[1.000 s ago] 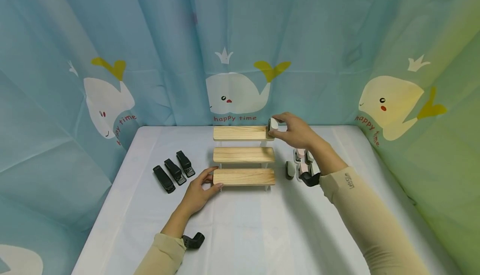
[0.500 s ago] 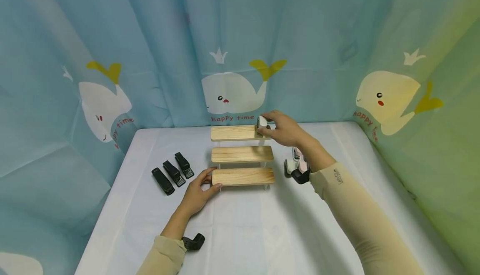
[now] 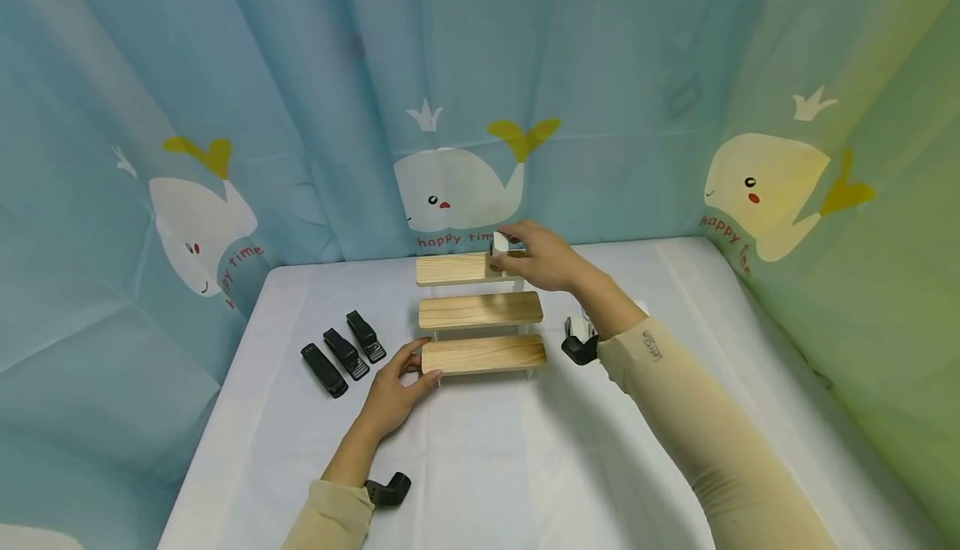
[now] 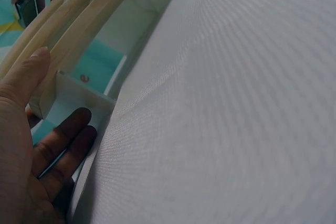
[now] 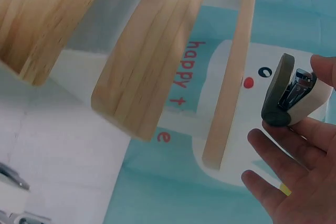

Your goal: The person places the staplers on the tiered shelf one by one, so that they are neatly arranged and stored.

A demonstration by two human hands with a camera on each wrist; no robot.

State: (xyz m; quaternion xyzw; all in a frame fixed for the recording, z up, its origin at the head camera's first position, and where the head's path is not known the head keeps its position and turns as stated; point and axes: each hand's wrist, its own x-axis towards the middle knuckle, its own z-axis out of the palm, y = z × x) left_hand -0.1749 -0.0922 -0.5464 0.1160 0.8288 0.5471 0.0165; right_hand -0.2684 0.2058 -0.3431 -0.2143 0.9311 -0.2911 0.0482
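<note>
A three-step wooden display stand (image 3: 483,354) with white supports stands mid-table. My left hand (image 3: 392,392) grips the left end of its lowest board, thumb on the wood and other fingers behind and under it, as the left wrist view shows. Over the right half of the top board (image 3: 450,268), my right hand (image 3: 543,257) holds a small white-and-dark mini stapler (image 5: 275,98) between thumb and fingers. The right wrist view shows a gap between this stapler and the board's edge. No object lies on the middle board (image 3: 480,310).
Left of the stand, several long black stapler-like objects (image 3: 324,370) lie in a slanted row. To the right, a whitish item (image 3: 579,327) shows partly behind the right wrist's black camera (image 3: 579,350). A whale-print curtain (image 3: 630,58) hangs behind the table.
My right hand has moved left along the top board with the mini stapler. The left hand keeps its grip on the lowest board. The head view has shifted slightly.
</note>
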